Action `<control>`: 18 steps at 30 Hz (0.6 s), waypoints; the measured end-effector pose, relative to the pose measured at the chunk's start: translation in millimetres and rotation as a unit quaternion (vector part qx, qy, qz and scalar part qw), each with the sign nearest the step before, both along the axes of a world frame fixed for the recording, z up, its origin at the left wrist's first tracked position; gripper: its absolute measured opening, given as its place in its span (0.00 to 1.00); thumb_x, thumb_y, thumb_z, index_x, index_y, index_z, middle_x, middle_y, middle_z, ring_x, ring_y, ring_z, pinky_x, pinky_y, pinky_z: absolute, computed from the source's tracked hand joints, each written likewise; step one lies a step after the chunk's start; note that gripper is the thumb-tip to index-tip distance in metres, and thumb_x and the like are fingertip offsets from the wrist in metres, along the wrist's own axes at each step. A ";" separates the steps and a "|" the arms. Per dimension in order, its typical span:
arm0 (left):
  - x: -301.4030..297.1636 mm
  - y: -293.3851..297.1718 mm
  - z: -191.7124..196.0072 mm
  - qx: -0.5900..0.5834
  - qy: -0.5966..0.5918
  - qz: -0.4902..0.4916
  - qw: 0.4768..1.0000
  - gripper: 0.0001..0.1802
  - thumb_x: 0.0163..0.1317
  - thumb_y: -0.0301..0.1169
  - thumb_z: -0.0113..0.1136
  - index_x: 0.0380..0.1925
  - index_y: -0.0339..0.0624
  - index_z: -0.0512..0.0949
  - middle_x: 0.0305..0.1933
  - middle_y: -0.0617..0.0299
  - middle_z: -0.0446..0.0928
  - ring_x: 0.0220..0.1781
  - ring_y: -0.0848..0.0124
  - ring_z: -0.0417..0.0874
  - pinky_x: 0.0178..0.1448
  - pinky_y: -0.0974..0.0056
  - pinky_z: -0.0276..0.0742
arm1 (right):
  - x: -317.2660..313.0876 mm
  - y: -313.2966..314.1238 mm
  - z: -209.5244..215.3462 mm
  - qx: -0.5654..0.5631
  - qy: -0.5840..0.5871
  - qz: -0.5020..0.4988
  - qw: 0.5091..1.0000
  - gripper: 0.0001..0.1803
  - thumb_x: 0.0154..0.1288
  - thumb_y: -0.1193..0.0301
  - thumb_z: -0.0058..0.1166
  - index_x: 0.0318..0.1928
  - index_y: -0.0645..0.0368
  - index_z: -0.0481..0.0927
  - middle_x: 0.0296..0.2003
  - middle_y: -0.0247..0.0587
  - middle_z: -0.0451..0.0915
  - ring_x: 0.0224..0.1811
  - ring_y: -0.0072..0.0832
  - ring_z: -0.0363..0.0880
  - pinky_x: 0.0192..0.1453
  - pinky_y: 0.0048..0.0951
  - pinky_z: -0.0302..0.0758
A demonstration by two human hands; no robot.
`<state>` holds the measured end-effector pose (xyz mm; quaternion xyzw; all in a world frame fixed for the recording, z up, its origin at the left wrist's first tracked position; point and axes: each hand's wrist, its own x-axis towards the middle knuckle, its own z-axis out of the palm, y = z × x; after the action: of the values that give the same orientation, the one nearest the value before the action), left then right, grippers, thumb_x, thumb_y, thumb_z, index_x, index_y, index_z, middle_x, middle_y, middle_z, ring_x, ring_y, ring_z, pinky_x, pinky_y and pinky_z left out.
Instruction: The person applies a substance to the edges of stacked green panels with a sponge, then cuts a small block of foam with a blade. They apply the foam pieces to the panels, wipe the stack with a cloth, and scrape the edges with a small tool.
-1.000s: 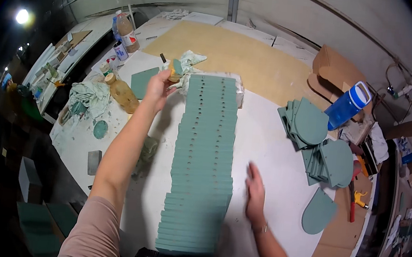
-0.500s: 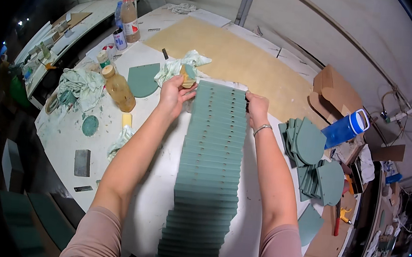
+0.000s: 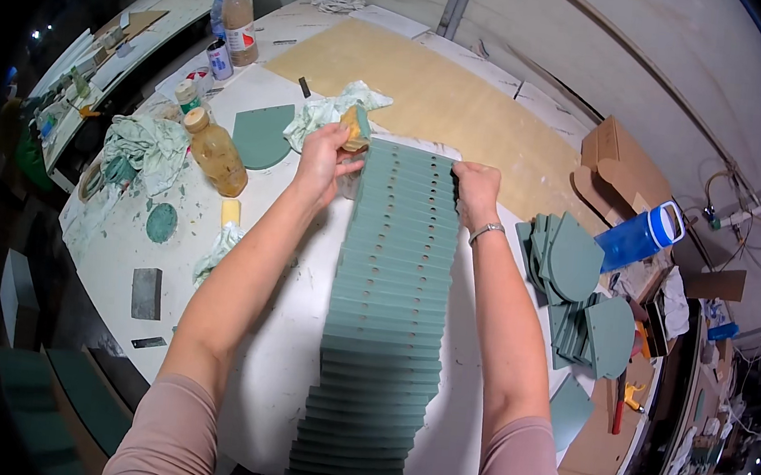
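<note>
A long row of overlapping green panels (image 3: 390,279) runs from near my body to the middle of the table, two lines of small holes showing along its far part. In my left hand (image 3: 319,167) is a yellow sponge (image 3: 352,131) with green on one face; the hand is closed on it beside the far left corner of the row. My right hand (image 3: 477,193) has its fingers curled at the far right corner, pinching the edge of the farthest panel. Behind the sponge lies a crumpled pale cloth (image 3: 319,114).
Left of the row are a rounded green panel (image 3: 263,137), a bottle of yellowish liquid (image 3: 215,158), a grey block (image 3: 146,294) and a stained rag (image 3: 146,149). On the right, several rounded green panels (image 3: 573,259) lie stacked near a blue jug (image 3: 629,241) and an open cardboard box (image 3: 618,163).
My left hand and the sponge have risen slightly, and the sponge is tilted differently. My right hand stays at the far right corner. The view has shifted a little.
</note>
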<state>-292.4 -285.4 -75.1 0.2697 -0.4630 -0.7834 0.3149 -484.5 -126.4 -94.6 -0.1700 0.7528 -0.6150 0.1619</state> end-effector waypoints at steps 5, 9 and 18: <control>0.9 4.6 2.0 -0.012 -0.006 0.002 1.000 0.17 0.75 0.35 0.49 0.55 0.35 0.74 0.52 0.54 0.80 0.52 0.64 0.82 0.60 0.52 0.78 | 0.1 -4.0 -9.2 -0.035 -0.022 -0.032 0.999 0.14 0.56 0.76 0.55 0.15 0.62 0.74 0.15 0.29 0.69 0.17 0.20 0.65 0.21 0.29 0.62; 1.6 -0.4 11.3 -0.059 -0.031 0.001 0.998 0.17 0.74 0.37 0.51 0.55 0.37 0.75 0.50 0.57 0.81 0.50 0.66 0.85 0.56 0.58 0.80 | -4.7 3.1 -8.7 -0.059 -0.058 0.014 0.996 0.08 0.60 0.74 0.58 0.26 0.65 0.80 0.21 0.31 0.74 0.21 0.21 0.69 0.25 0.27 0.65; -41.2 46.7 37.7 -0.698 -0.237 -0.045 0.675 0.23 0.61 0.41 0.63 0.55 0.46 0.79 0.41 0.52 0.79 0.48 0.57 0.83 0.53 0.55 0.78 | 29.2 105.4 10.4 -0.058 -0.133 0.011 0.989 0.29 0.68 0.52 0.59 0.60 0.60 0.77 0.54 0.42 0.79 0.56 0.29 0.75 0.62 0.35 0.72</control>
<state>-333.7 -238.7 -37.5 0.1269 -0.9456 -0.1560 0.2559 -455.3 -21.0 -84.2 -0.1037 0.6857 -0.6731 0.2570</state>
